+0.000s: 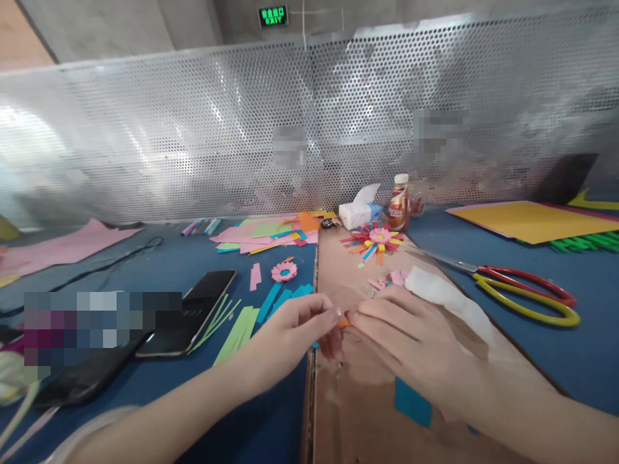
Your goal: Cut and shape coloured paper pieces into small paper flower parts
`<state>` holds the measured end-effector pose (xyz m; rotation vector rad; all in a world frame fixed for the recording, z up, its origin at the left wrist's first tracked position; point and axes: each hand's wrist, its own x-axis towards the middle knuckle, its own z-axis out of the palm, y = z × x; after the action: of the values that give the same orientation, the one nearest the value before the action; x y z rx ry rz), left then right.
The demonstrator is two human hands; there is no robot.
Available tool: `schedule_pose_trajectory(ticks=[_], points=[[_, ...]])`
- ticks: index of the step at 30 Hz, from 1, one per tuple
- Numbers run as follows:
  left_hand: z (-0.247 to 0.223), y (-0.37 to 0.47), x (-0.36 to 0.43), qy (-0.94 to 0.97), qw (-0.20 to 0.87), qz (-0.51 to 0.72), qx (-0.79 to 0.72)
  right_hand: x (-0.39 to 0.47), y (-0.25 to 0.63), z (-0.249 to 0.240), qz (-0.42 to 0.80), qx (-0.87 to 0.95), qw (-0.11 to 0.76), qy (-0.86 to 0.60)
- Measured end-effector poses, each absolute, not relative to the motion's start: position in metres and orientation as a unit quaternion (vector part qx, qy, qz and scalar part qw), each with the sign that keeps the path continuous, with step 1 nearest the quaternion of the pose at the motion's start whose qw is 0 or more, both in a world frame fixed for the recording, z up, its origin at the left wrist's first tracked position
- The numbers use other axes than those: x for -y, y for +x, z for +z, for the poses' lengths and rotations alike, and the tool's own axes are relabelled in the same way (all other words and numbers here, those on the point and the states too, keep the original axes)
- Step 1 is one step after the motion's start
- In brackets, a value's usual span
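Both hands meet over the brown middle strip of the table. My left hand is closed, its thumb and fingers pinching the left end of a small orange paper piece. From the other side my right hand grips the same piece, its fingers bent over and hiding most of it. Just beyond the left hand lie blue paper strips and a pink paper ring flower. Pink paper scraps lie past the right hand, and a blue paper square sits under its wrist.
Scissors with red and yellow handles lie at right. Farther back are a multicoloured paper flower, a tissue box and a bottle. A black phone and green strips lie left. A perforated metal screen closes the back.
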<state>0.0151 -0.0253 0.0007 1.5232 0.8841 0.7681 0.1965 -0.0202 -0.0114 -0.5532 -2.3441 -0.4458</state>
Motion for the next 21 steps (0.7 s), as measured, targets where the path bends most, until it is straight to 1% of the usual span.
schedule_pose_trajectory(ticks=[6, 10, 13, 17, 21], points=[[-0.002, 0.014, 0.025, 0.645, 0.570, 0.340, -0.379, 0.021, 0.196, -0.009, -0.186, 0.895, 0.334, -0.231], [-0.002, 0.014, 0.025, 0.645, 0.571, 0.340, -0.377, 0.024, 0.197, -0.006, -0.189, 0.885, 0.350, -0.242], [0.000, 0.015, 0.026, 0.640, 0.574, 0.339, -0.382, 0.028, 0.196, -0.005, -0.205, 0.885, 0.341, -0.241], [0.002, 0.016, 0.028, 0.639, 0.573, 0.337, -0.388, 0.030, 0.194, -0.007, -0.174, 0.887, 0.350, -0.246], [0.003, 0.017, 0.031, 0.656, 0.546, 0.338, -0.397, 0.029, 0.192, -0.008, -0.144, 0.889, 0.367, -0.234]])
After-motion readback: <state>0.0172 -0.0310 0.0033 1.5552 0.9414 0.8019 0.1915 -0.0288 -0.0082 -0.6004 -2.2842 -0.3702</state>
